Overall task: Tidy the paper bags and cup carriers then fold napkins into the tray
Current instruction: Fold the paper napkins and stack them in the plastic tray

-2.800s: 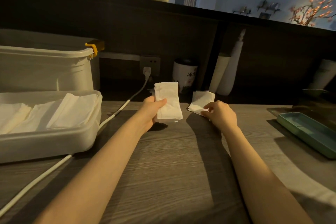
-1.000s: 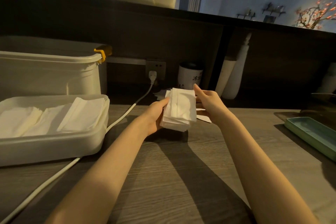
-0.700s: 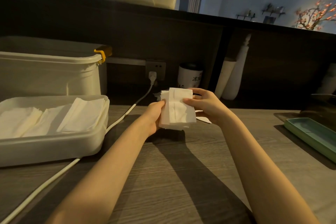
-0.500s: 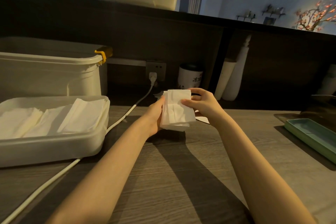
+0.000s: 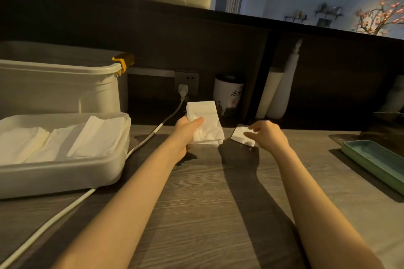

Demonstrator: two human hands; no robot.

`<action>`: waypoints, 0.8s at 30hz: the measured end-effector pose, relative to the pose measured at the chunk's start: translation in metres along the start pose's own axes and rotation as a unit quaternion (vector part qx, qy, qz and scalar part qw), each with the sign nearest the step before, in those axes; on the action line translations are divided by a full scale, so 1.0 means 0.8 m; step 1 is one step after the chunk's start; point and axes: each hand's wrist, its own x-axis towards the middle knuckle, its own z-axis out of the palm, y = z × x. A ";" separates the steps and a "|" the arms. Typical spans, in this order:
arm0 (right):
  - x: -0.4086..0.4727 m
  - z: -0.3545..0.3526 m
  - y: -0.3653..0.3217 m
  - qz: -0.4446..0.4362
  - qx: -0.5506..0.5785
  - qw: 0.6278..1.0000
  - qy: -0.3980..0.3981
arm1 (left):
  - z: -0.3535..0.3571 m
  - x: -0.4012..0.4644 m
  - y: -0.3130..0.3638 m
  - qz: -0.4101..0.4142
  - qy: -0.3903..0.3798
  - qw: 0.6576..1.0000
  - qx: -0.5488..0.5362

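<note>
The left hand [image 5: 185, 132] grips a stack of folded napkins [image 5: 206, 124] upright, thumb pressed across its front, right of the white tray [image 5: 65, 172], which already holds folded napkins in overlapping rows. Further right of the tray, the right hand [image 5: 267, 136] hovers over a loose napkin [image 5: 240, 135] lying on the wooden counter [image 5: 207, 203], fingers curled at its edge; whether they pinch it cannot be told.

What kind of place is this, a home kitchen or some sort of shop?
Probably the staff side of a café or tea-shop counter: a raised dark counter ledge fronts the worktop, a white tray holds folded napkins, and the left hand grips a stack of napkins.
</note>
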 end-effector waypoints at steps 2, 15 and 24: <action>-0.001 0.006 0.005 0.011 -0.043 0.997 -0.061 | 0.000 -0.001 0.000 -0.001 0.002 1.000 -0.007; -0.007 0.019 0.005 -0.004 -0.098 0.995 -0.001 | -0.006 0.003 -0.001 0.002 0.029 0.999 -0.012; -0.020 -0.025 -0.052 -0.034 0.440 0.895 -0.065 | -0.012 0.009 -0.009 0.002 0.090 0.996 -0.003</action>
